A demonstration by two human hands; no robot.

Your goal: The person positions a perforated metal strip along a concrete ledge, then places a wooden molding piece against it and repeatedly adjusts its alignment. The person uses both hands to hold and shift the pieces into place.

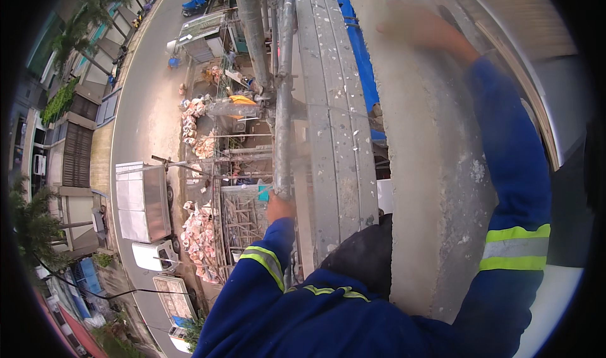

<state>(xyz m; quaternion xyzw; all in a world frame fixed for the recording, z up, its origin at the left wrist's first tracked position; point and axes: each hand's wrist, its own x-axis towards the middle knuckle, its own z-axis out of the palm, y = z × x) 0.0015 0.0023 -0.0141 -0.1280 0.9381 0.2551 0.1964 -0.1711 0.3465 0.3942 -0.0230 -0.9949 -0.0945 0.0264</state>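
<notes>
My left hand [279,208] is closed round a grey metal scaffold pipe [283,137], out at the open side of the scaffold. My right hand [420,27] is at the far end of a rough grey concrete ledge [410,169]. Motion smears its fingers, so whether anything is in them does not show. That arm, in a blue sleeve [511,150] with reflective bands, reaches forward over the ledge. Grey scaffold planks [331,118] spotted with white splashes run between the pipe and the ledge.
A blue sheet [360,49] hangs in the gap between planks and ledge. Far below lie a street [148,87], a parked truck [142,200], piles of filled sacks [201,238] and scaffold frames. A thicker upright post [252,36] stands beyond my left hand.
</notes>
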